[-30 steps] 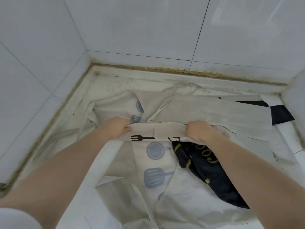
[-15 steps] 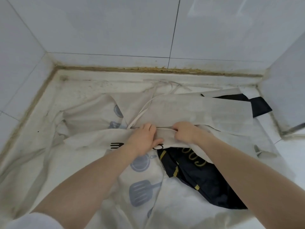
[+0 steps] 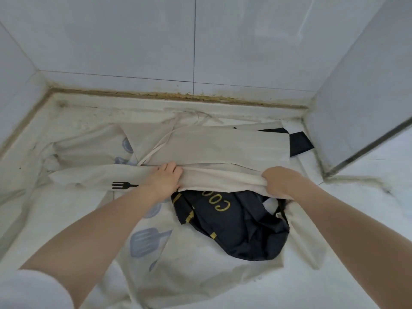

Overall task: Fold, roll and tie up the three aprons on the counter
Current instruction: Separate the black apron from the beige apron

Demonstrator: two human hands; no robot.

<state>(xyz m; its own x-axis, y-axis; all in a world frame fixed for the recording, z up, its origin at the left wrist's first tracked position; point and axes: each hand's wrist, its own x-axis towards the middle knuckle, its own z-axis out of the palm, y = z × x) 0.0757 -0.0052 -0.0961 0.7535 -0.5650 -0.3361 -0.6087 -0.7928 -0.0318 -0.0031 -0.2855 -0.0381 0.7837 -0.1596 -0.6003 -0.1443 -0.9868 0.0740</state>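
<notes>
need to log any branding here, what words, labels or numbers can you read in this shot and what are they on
"COO": gold letters, seen upside down, on the dark navy apron; a cream fabric fold held by both hands covers the rest of the word, so it cannot be read in full.
No other words, numbers or labels show. The cream apron carries only pictures: a black fork and blue-grey utensil shapes, no text.

Glossy white wall tiles [image 3: 133,41] w/ thin dark grout lines stood behind & to the left of a white stone counter [image 3: 367,197]. A brownish, stained sealant seam [image 3: 178,95] ran along the wall-counter joint at the back & down the left side. At right, a white tiled pillar [image 3: 356,97] w/ a dark bottom edge met the counter; grimy marks lay near its base corner.
</notes>
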